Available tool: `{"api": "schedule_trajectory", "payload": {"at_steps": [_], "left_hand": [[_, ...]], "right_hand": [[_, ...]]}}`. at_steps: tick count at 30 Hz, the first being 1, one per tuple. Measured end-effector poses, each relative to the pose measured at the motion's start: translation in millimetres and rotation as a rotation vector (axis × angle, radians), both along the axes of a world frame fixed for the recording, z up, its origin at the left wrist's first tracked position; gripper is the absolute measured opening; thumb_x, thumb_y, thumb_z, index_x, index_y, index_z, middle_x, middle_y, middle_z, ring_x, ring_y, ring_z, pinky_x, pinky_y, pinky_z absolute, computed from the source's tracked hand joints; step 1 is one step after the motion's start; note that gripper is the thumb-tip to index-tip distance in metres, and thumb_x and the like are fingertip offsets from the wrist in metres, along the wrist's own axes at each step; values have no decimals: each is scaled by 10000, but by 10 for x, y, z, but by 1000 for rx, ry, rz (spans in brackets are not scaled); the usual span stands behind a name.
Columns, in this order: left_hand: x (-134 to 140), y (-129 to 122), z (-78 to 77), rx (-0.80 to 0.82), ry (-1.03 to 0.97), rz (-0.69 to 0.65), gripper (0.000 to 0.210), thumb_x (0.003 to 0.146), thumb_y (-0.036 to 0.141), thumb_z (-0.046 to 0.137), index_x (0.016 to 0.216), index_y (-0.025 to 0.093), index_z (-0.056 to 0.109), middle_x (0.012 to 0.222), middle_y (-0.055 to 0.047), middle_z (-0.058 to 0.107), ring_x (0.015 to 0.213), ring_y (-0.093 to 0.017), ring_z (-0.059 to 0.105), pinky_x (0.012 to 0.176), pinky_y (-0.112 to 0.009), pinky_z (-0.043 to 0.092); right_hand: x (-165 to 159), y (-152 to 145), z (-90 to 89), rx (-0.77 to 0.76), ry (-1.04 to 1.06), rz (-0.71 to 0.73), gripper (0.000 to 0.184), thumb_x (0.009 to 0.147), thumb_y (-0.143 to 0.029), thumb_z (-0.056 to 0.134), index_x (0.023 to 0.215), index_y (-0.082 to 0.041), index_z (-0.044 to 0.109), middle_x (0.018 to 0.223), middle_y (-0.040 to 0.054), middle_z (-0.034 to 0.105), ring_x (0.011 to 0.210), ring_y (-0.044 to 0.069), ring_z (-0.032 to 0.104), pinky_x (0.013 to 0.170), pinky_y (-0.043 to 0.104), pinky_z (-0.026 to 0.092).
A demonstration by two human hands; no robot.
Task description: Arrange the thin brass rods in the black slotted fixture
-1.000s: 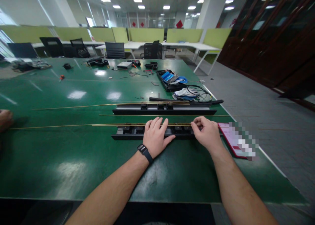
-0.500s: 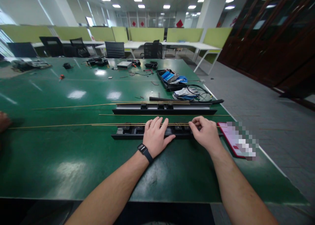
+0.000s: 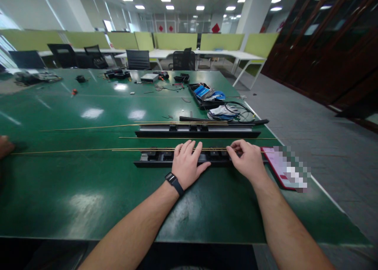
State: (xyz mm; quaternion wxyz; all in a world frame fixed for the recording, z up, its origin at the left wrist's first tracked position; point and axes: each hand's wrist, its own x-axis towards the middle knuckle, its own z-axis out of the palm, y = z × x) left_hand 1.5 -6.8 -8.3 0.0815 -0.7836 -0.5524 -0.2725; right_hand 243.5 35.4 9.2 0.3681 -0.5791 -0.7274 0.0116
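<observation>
My left hand (image 3: 189, 165), with a dark watch (image 3: 174, 182) on its wrist, lies palm down with fingers spread across the near black rail (image 3: 180, 164). Its fingertips reach over thin brass-coloured rods (image 3: 130, 149) that run lengthwise above the rail's dark blocks (image 3: 152, 153). Toward the rail's right end, my right hand (image 3: 246, 158) is closed in a pinch on a thin rod, which sticks out beyond the hand to the right. The fingers partly hide the pinched spot. Behind both hands, a single rod lies across the table.
A second black rail (image 3: 197, 134) with rods on top lies parallel, farther back. A red-edged flat panel (image 3: 280, 169), partly blurred out, is right of my right hand. Another person's hand (image 3: 6, 146) shows at the left edge. A black tray (image 3: 203, 98) and cables sit behind.
The left end of one rod on the near rail has shifted slightly to the right. Both my hands stay almost where they were.
</observation>
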Motion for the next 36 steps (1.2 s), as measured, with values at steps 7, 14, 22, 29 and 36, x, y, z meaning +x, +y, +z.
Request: {"api": "schedule_trajectory", "payload": {"at_steps": [7, 14, 22, 29, 36], "left_hand": [[3, -8, 16, -2, -2, -1, 640, 953, 595, 624, 1455, 202, 568, 1467, -149, 620, 1420, -311, 502, 1184, -507, 351], [-7, -7, 13, 1, 3, -5, 647, 949, 595, 630, 1460, 204, 564, 1464, -151, 621, 1418, -309, 504, 1181, -503, 355], [1, -12, 36, -7, 5, -2, 639, 948, 598, 628, 1451, 208, 570, 1468, -150, 619, 1418, -310, 504, 1176, -501, 358], [0, -7, 20, -3, 0, -4, 647, 947, 595, 634, 1456, 203, 561, 1469, -150, 617, 1426, -310, 496, 1185, -505, 346], [5, -12, 36, -4, 1, -3, 639, 951, 592, 628, 1454, 201, 567, 1466, -152, 620, 1419, -311, 503, 1182, -504, 351]], "right_hand": [[-6, 8, -41, 1, -6, 17, 199, 902, -428, 617, 852, -235, 626, 761, 14, 690, 726, 198, 633, 836, 391, 434], [0, 6, 19, -38, 16, 0, 207, 885, -439, 606, 830, -240, 600, 707, 12, 666, 677, 195, 614, 752, 371, 439], [22, 3, 18, -45, 18, 3, 214, 879, -451, 620, 842, -241, 607, 718, 18, 673, 717, 210, 633, 765, 378, 454], [-20, -12, -3, -15, 18, 33, 214, 900, -445, 621, 854, -236, 621, 780, 23, 700, 760, 209, 651, 816, 387, 458], [-9, -3, -9, -5, -6, 36, 186, 906, -414, 606, 852, -237, 625, 764, 21, 688, 728, 202, 632, 800, 376, 447]]}}
